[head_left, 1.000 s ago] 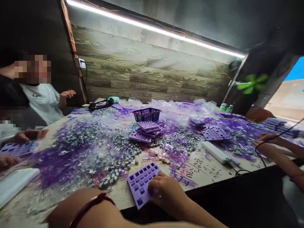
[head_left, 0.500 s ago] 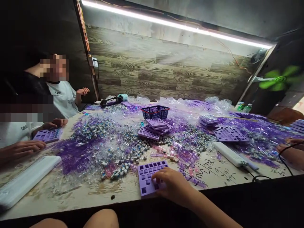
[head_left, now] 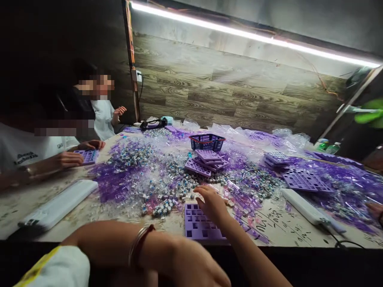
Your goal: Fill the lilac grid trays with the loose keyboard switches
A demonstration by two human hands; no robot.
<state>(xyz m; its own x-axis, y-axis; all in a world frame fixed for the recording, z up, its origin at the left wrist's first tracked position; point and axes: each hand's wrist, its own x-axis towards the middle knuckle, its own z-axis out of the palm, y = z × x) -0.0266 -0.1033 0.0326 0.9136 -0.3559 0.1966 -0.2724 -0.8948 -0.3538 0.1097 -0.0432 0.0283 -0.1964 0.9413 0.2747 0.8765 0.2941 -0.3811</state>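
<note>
A purple grid tray with square pockets lies at the table's near edge. My right hand hovers over the tray's far right corner, fingers curled and pinched at the edge of the pile of small grey and blue parts. What it pinches is too small to make out. My left hand is low in front, below the table edge, with a bracelet on the wrist. It is blurred and its fingers run off the bottom of the frame.
Clear and purple plastic pieces cover the table. A blue basket and stacked purple trays sit mid-table, a white power strip to the right, and a white bar to the left. Two co-workers handle trays at left; another hand shows at right.
The view has swung left. My right hand left the tray's near part and reached forward to the parts pile. My left forearm rose back into view at the bottom.
</note>
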